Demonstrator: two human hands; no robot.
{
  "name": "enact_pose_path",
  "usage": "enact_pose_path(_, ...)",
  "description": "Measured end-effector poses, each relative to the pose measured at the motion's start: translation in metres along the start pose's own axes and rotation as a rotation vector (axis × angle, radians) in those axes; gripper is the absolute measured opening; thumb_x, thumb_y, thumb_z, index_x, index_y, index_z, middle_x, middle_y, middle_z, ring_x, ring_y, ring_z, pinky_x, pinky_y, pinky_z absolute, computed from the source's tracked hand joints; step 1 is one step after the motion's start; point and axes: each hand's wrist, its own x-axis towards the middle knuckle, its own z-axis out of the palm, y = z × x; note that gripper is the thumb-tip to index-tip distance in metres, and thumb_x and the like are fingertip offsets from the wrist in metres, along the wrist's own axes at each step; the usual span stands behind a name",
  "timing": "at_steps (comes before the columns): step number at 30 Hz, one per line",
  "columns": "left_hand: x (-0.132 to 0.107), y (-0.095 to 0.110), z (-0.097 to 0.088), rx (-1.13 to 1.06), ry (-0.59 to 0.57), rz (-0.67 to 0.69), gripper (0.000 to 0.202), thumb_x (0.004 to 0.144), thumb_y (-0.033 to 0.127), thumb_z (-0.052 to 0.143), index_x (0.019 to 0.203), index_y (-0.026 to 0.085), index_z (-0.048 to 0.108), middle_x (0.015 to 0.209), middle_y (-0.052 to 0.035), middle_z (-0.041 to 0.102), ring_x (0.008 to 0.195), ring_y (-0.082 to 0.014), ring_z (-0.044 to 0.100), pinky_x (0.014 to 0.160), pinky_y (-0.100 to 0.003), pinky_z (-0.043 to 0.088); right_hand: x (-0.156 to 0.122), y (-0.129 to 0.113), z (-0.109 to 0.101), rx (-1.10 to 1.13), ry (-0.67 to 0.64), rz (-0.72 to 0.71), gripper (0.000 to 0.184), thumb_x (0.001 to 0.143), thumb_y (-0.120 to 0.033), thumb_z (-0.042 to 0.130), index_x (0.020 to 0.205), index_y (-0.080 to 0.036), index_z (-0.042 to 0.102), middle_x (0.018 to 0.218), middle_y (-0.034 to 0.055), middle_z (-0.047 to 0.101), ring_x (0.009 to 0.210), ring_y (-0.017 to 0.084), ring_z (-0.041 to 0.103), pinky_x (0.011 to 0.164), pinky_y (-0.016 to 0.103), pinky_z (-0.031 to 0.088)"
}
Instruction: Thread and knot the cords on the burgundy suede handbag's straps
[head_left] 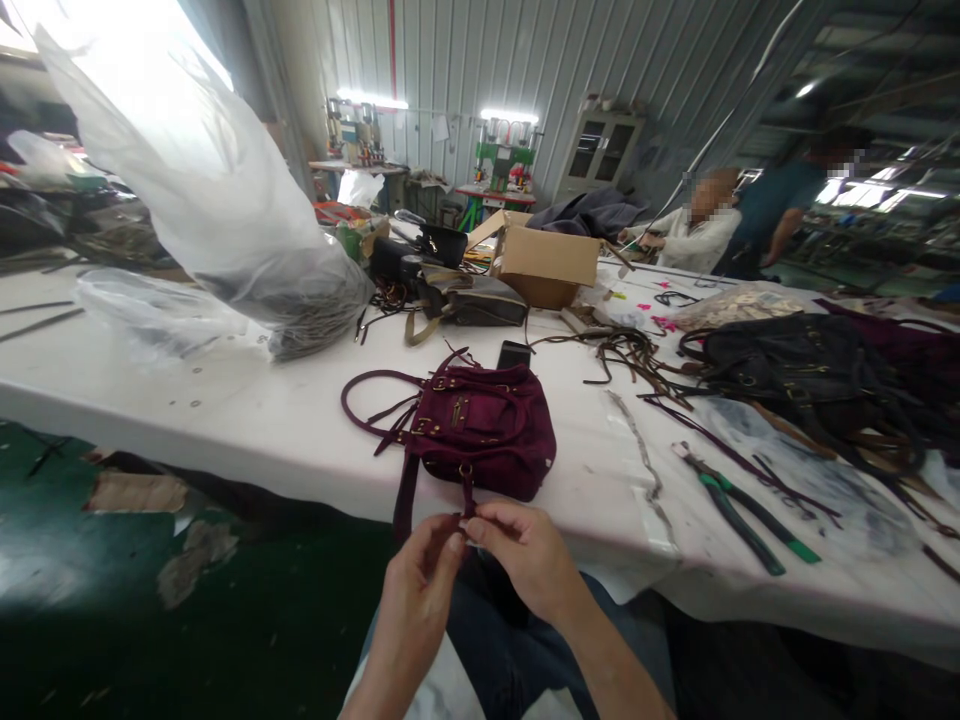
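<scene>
A dark purple suede handbag [480,425] with gold fittings lies at the near edge of the white table [262,420]. A thin purple strap [467,495] hangs from its front down to my hands. My left hand [420,575] and my right hand [525,555] meet just below the table edge. Both pinch the end of that strap between thumb and fingers. A wider purple strap [406,495] hangs beside it over the table edge.
Green-handled pliers [739,510] lie to the right of the bag. Further right is a pile of dark bags and straps [810,375]. A big clear plastic bag [217,200] stands at the left, an open cardboard box [544,265] behind. Two people [742,220] are at the far end.
</scene>
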Motion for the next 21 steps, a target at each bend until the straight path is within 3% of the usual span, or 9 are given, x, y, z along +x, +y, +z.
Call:
enact_pose_path(4,0.004,0.002,-0.004,0.012,-0.081,-0.059,0.048,0.101,0.055,0.068,0.129,0.017,0.078,0.120,-0.0136,0.081,0.106,-0.0277,0.077,0.095,-0.034,0.063,-0.003,-0.003,-0.002,-0.055,-0.025,0.020,0.025,0.098,-0.041,0.072,0.090,-0.018,0.080,0.082,0.0002,0.072,0.079,0.017,0.062,0.069,0.026,0.044)
enact_pose_path(9,0.000,-0.001,-0.005,-0.127,-0.192,-0.285,0.057,0.097,0.063,0.071,0.122,0.013,0.083,0.111,-0.0160,0.084,0.100,-0.0299,0.079,0.091,-0.039,0.065,-0.003,0.000,-0.001,0.010,-0.015,0.091,0.028,0.094,-0.045,0.076,0.091,-0.018,0.083,0.087,0.0034,0.078,0.082,0.021,0.067,0.073,0.028,0.050)
enact_pose_path(15,-0.001,0.009,-0.002,-0.364,-0.177,-0.342,0.052,0.098,0.054,0.074,0.135,0.016,0.078,0.129,-0.0161,0.080,0.116,-0.0304,0.077,0.108,-0.043,0.060,-0.006,-0.004,-0.001,0.072,-0.009,0.085,0.032,0.093,-0.050,0.078,0.091,-0.020,0.086,0.091,0.0046,0.078,0.088,0.021,0.067,0.079,0.029,0.050)
enact_pose_path(21,0.003,0.030,-0.015,-0.412,-0.340,-0.396,0.045,0.099,0.046,0.074,0.123,0.010,0.083,0.125,-0.0214,0.080,0.118,-0.0329,0.077,0.108,-0.043,0.059,-0.001,-0.008,-0.007,0.234,-0.165,0.361,0.047,0.081,-0.062,0.086,0.083,-0.015,0.083,0.069,0.0021,0.066,0.065,0.014,0.055,0.059,0.026,0.034)
